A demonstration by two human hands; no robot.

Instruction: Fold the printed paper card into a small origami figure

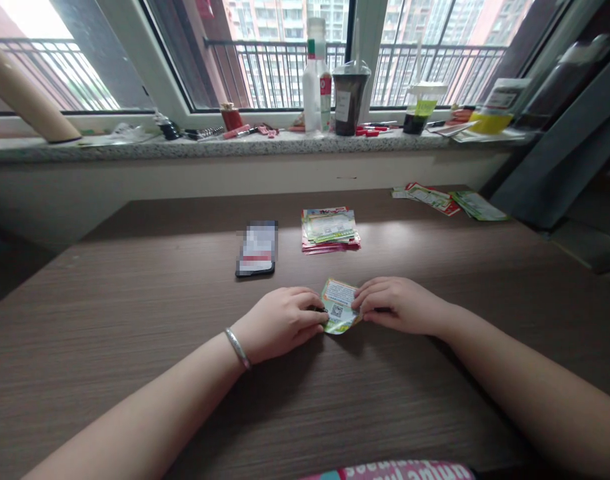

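A small printed packet [341, 293], green and white with a QR code and lines of text, is held between my two hands just above the brown table. My left hand [287, 320], with a silver bangle at the wrist, pinches its left edge. On the opposite edge, the fingers of my right hand [397, 303] are closed on it. The packet looks slightly bent, with its lower edge curling. Beyond it lies a stack of similar packets [332, 227], and a phone [256, 250] lies to the left of that stack.
More flat packets [432, 199] lie at the table's far right. Along the stone windowsill [265, 147] stand a clear bottle [312, 93], a dark drink cup [349, 100], a smaller cup [421, 110] and pens. A cardboard tube [25, 93] leans at the left. Pink printed fabric [405, 471] shows at the bottom edge.
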